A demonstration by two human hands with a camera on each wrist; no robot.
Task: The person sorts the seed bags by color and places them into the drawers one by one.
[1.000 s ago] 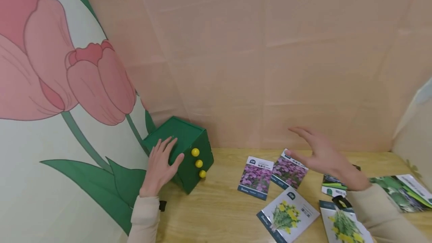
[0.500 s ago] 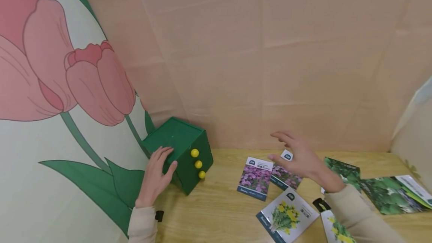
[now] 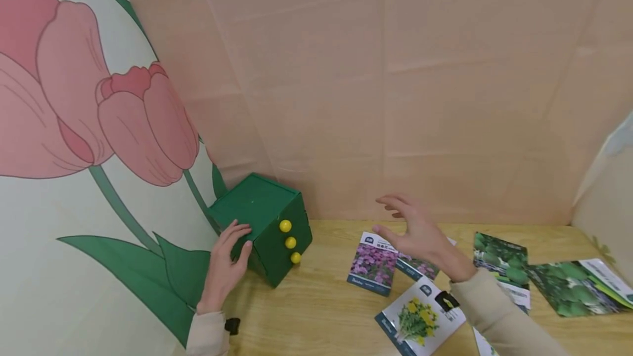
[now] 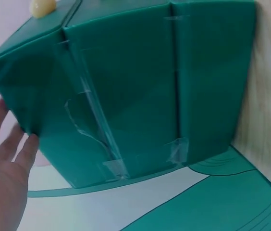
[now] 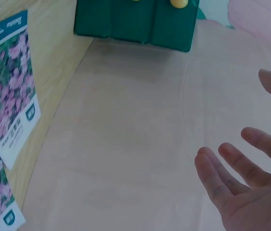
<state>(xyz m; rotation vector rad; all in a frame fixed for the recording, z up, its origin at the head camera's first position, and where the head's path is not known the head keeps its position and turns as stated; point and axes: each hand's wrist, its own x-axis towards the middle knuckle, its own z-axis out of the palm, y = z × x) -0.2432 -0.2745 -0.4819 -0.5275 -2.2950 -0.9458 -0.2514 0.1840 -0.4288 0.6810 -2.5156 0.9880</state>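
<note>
A green box of three stacked sections (image 3: 257, 196), with yellow round knobs (image 3: 290, 242) down its front, stands at the left against the wall. My left hand (image 3: 223, 268) is at its near top edge with fingers loosely extended; in the left wrist view the fingertips lie along the box's top side (image 4: 34, 96), and whether they press on it I cannot tell. My right hand (image 3: 415, 235) hovers with fingers spread and holds nothing. Below it lie a purple-flower seed packet (image 3: 373, 262), a second purple-flower packet (image 3: 420, 266), partly hidden, and a yellow-flower packet (image 3: 417, 317).
Two green leafy packets, one nearer the middle (image 3: 501, 257) and one at the far right (image 3: 578, 287), lie on the wooden table (image 3: 306, 312). Another packet (image 3: 484, 345) is mostly under my right sleeve. A pinkish cloth (image 3: 336, 98) hangs behind; a tulip-printed wall (image 3: 148, 207) borders the left.
My right hand has moved left above the packets, uncovering more of the green leafy ones. My left hand has drawn back a little toward the near edge of the green box.
</note>
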